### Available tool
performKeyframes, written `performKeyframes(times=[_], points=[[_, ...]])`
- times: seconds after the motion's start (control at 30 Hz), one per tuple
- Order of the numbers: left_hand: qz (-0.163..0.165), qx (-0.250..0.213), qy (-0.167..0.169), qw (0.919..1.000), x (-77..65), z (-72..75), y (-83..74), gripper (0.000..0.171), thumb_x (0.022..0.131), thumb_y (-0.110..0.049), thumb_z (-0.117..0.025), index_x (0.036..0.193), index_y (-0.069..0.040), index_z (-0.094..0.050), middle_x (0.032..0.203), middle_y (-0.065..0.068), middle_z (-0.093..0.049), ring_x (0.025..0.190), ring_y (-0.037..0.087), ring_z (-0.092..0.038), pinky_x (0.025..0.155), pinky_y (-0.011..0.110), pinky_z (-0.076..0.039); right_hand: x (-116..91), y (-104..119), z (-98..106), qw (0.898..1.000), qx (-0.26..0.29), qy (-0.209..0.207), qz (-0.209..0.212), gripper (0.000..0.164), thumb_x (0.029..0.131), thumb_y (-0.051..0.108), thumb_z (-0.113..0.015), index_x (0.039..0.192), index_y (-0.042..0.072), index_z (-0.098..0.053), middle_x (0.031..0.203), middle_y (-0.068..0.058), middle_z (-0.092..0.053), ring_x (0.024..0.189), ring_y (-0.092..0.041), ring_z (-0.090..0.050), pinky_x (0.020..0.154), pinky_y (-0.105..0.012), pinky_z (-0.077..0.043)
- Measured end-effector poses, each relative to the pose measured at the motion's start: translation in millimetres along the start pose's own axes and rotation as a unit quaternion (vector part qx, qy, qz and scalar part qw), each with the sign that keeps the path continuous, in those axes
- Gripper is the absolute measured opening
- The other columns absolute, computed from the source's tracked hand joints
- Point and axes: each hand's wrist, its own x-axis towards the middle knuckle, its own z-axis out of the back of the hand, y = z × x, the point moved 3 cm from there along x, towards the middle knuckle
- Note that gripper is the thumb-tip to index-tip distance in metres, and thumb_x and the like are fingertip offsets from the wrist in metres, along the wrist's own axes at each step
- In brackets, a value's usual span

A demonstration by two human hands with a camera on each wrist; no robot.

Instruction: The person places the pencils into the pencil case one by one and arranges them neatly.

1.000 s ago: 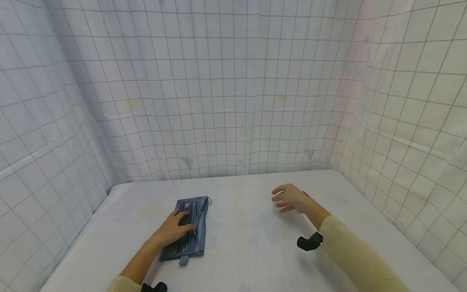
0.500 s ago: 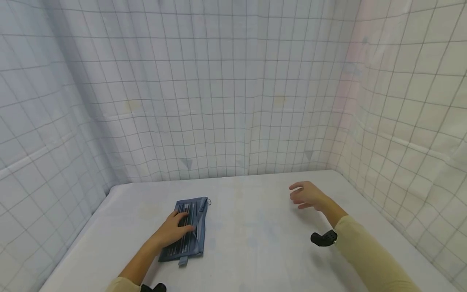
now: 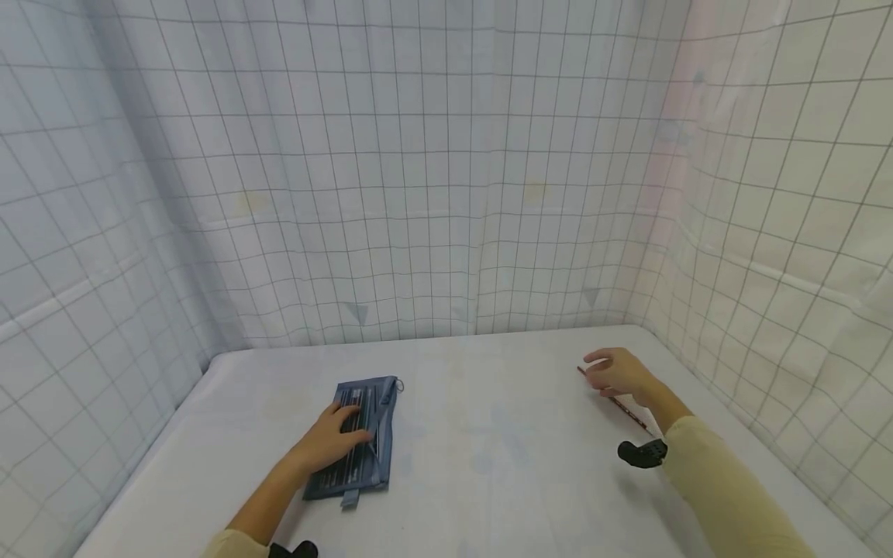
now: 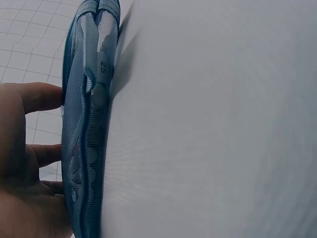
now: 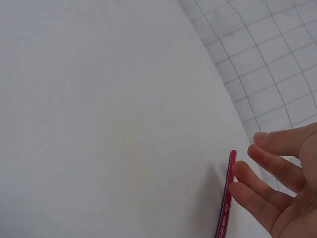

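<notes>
A blue mesh pencil case (image 3: 356,467) lies on the left part of the white table, and slim stick-like items show through its mesh. My left hand (image 3: 329,440) rests on it with fingers spread; in the left wrist view the fingertips touch the upper side of the pencil case (image 4: 81,144). Over at the right, a thin red patterned pencil (image 3: 633,415) lies slantwise on the table. Above it hovers my right hand (image 3: 619,373), fingers loosely bent. Seen from the right wrist, the pencil (image 5: 227,198) is beside the fingertips of the right hand (image 5: 285,183), and nothing is gripped.
White cloth with a dark grid (image 3: 446,194) hangs behind the table (image 3: 481,465) and along both sides. A short fabric tab (image 3: 350,500) sticks out from the case's near end, and a small ring (image 3: 400,384) sits at its far corner.
My right hand has moved to the right, bringing it over the red pencil, which now shows on both sides of the hand. The left hand and the pencil case have stayed put.
</notes>
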Motion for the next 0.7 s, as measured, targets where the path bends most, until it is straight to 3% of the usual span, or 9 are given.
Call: performKeyframes(times=[0.23,0.47,0.7], points=[[0.003,0.006,0.000,1.0000,0.5,1.0,-0.2,0.074,0.096,-0.037,-0.068,0.150,0.007,-0.044,0.158,0.043,-0.018,0.143,0.064,-0.021,0.109,0.076,-0.025,-8,-15,17,1.000,-0.027,-0.012,0.012,0.048,0.100,0.007,-0.066,0.140,-0.013,-0.051,0.125,-0.030,-0.063,0.100,-0.033,-0.069,0.080,-0.042,-0.061],[0.003,0.005,0.003,1.0000,2.0,2.7,-1.3,0.075,0.096,-0.038,-0.068,0.151,0.007,-0.043,0.158,0.043,-0.017,0.143,0.065,-0.020,0.109,0.077,-0.024,-6,-37,14,0.991,-0.127,0.005,0.036,0.044,0.092,0.007,-0.076,0.132,-0.006,-0.064,0.124,-0.020,-0.067,0.112,-0.034,-0.064,0.087,-0.042,-0.056],[0.002,0.003,0.004,1.0000,0.5,2.5,-2.5,0.074,0.096,-0.036,-0.068,0.150,0.007,-0.044,0.158,0.043,-0.018,0.143,0.064,-0.021,0.109,0.076,-0.025,-6,-38,11,0.991,-0.129,0.001,0.021,0.035,0.092,0.004,-0.072,0.126,-0.003,-0.070,0.118,-0.016,-0.068,0.105,-0.031,-0.064,0.081,-0.041,-0.055]])
